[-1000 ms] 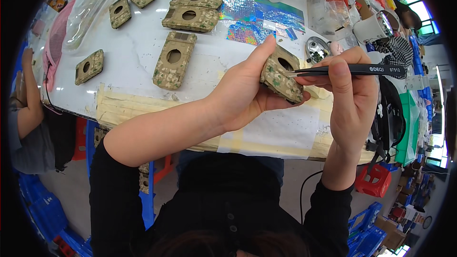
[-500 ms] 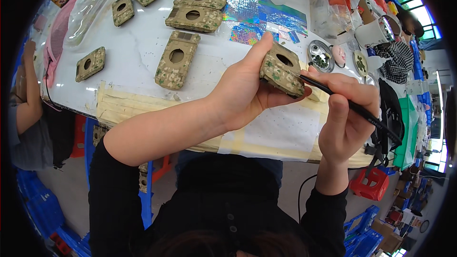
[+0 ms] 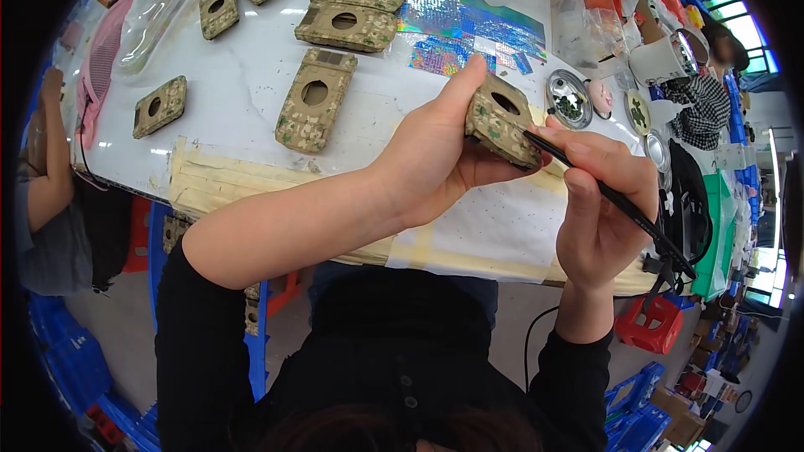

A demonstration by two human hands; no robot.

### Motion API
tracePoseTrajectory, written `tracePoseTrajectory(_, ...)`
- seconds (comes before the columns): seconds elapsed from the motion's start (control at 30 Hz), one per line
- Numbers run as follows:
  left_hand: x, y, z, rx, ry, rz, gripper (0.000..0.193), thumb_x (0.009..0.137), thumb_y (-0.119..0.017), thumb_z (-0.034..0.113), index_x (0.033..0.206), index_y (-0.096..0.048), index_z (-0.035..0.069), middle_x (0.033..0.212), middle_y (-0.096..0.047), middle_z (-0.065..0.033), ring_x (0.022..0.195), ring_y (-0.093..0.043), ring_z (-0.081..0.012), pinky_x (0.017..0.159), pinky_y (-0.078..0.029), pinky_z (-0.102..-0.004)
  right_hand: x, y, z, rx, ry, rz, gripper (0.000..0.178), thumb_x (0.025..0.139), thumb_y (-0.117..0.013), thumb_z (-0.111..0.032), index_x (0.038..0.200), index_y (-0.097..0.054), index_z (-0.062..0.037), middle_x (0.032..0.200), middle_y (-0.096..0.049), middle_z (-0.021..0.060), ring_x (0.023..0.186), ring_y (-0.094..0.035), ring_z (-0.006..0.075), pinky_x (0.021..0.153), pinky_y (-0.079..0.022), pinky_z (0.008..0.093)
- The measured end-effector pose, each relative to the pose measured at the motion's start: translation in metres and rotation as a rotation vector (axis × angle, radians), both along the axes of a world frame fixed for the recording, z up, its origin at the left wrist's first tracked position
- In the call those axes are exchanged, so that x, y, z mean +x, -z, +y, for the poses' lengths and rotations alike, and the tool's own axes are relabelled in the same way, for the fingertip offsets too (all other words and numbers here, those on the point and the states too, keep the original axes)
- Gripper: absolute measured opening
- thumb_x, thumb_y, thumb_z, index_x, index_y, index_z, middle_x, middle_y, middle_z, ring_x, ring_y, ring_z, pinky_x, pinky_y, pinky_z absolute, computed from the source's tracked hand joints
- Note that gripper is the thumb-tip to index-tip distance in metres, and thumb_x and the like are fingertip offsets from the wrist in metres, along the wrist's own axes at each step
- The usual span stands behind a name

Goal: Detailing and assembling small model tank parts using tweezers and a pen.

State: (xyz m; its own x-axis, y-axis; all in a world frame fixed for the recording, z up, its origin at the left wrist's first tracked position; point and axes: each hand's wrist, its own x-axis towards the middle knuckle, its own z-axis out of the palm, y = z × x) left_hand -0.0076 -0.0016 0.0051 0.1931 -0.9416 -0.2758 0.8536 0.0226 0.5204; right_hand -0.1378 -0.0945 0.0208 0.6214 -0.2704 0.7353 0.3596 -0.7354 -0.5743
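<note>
My left hand [image 3: 431, 151] is wrapped round a camouflage-painted model tank hull [image 3: 496, 127], its thumb up along the far side and its fingers underneath. A dark round opening shows in the hull's top. My right hand [image 3: 605, 201] pinches slim black tweezers [image 3: 651, 226], whose fine point meets the hull's near right edge. Whether the tips grip any small piece cannot be made out. Left of my hands a similar hull [image 3: 328, 115] lies on the table, with a row of such hulls [image 3: 346, 23] behind it.
White paper [image 3: 477, 238] and masking tape [image 3: 226, 180] cover the near table edge. Shiny holographic sheets [image 3: 431, 4] lie beyond. A metal dish [image 3: 551, 92] with dark green bits stands to the right, near a black bag [image 3: 688, 192]. Another person's arm [image 3: 54, 146] is at far left.
My right hand has shifted slightly left and the tweezers slope more steeply. Their point has moved a little along the hull toward its near right edge. My left hand keeps its hold.
</note>
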Motion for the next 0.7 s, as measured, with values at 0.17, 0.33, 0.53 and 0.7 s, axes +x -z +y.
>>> tracePoseTrajectory(0.17,-0.0004,-0.0003,-0.0003,-0.001,0.000,-0.010,0.054,0.095,-0.036,0.050,0.114,-0.050,0.002,0.105,-0.060,-0.0114,0.094,-0.063,-0.0184,0.083,-0.054,-0.0329,-0.0011,0.0009,0.0014,0.025,0.012,-0.004,0.015,0.079,-0.067,0.001,0.090,-0.058,0.0061,0.086,-0.066,0.0156,0.083,-0.066,0.0274,0.082,-0.053,0.0419)
tracePoseTrajectory(0.33,-0.0002,0.0013,-0.0004,-0.018,0.005,-0.009,0.054,0.095,-0.035,0.050,0.114,-0.050,0.001,0.105,-0.060,-0.0115,0.094,-0.063,-0.0184,0.084,-0.054,-0.0331,-0.0006,0.0005,0.0002,0.000,0.022,-0.002,0.015,0.079,-0.068,0.001,0.089,-0.058,0.0060,0.085,-0.066,0.0149,0.083,-0.066,0.0276,0.082,-0.053,0.0411)
tracePoseTrajectory(0.53,0.0001,0.0013,-0.0005,-0.008,0.004,0.000,0.054,0.095,-0.035,0.051,0.113,-0.050,0.001,0.105,-0.060,-0.0115,0.094,-0.063,-0.0185,0.084,-0.054,-0.0332,-0.0006,-0.0013,0.0009,-0.023,0.030,0.005,0.015,0.079,-0.068,0.000,0.089,-0.058,0.0055,0.084,-0.066,0.0143,0.083,-0.066,0.0273,0.082,-0.053,0.0405)
tracePoseTrajectory(0.7,0.0002,-0.0001,-0.0002,-0.004,0.010,-0.008,0.055,0.095,-0.035,0.051,0.113,-0.050,0.001,0.105,-0.060,-0.0115,0.094,-0.063,-0.0186,0.084,-0.054,-0.0333,-0.0010,-0.0012,0.0006,-0.022,0.018,0.003,0.015,0.079,-0.068,0.000,0.089,-0.058,0.0055,0.084,-0.065,0.0139,0.084,-0.066,0.0275,0.082,-0.053,0.0410)
